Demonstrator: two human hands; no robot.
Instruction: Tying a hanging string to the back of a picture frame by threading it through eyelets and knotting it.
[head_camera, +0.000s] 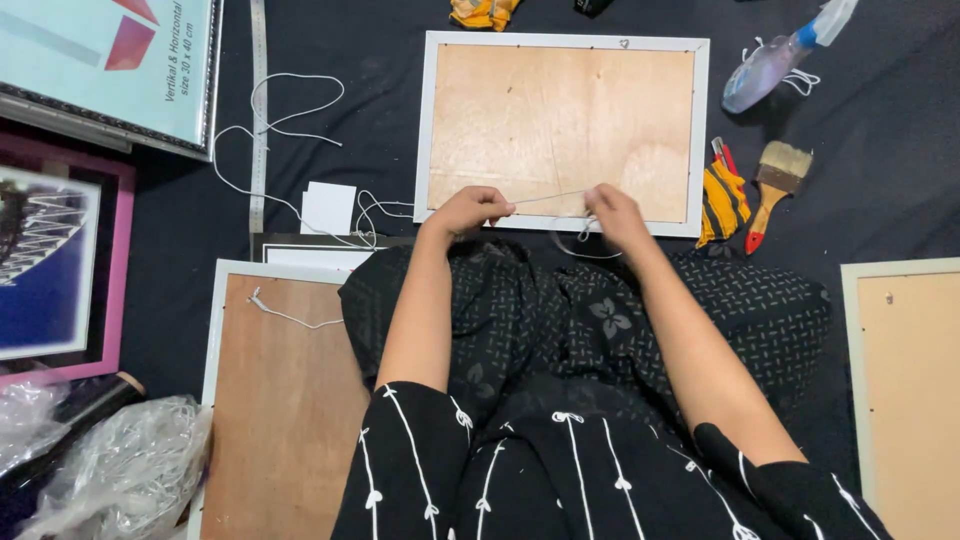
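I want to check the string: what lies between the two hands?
In the head view, a taut white string spans from left hand to right hand, over the frame's wooden back.

— What is the white string doing?

— It runs taut and nearly level between the left hand and the right hand, each pinching it; a loose loop droops below the right hand.

— And the frame?

— It lies face down on the dark cloth, just beyond the hands: a white rectangular border around a pale brown wooden backing board. The string crosses over its near edge.
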